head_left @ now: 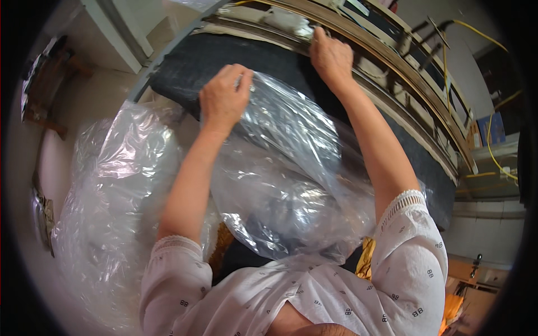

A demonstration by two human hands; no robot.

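My left hand (224, 101) is closed on the upper edge of a clear plastic sheet (294, 120), thumb and fingers pinched together. From there the sheet hangs in shiny folds over the near edge of a black padded surface (224, 53) and down across my lap. My right hand (333, 59) reaches farther out, beyond the black surface, to a long bar of a machine frame (386, 50). Its fingers are curled closed at the bar, and whatever they hold is hidden. Just left of those fingertips sits a crumpled whitish bundle (288, 21).
A large heap of clear plastic film (117, 196) spreads to my left. Yellow hose (487, 33) hangs at the upper right, near a blue box (496, 129). A dark wooden stand (53, 95) is at the far left. Orange material (451, 311) shows at the lower right.
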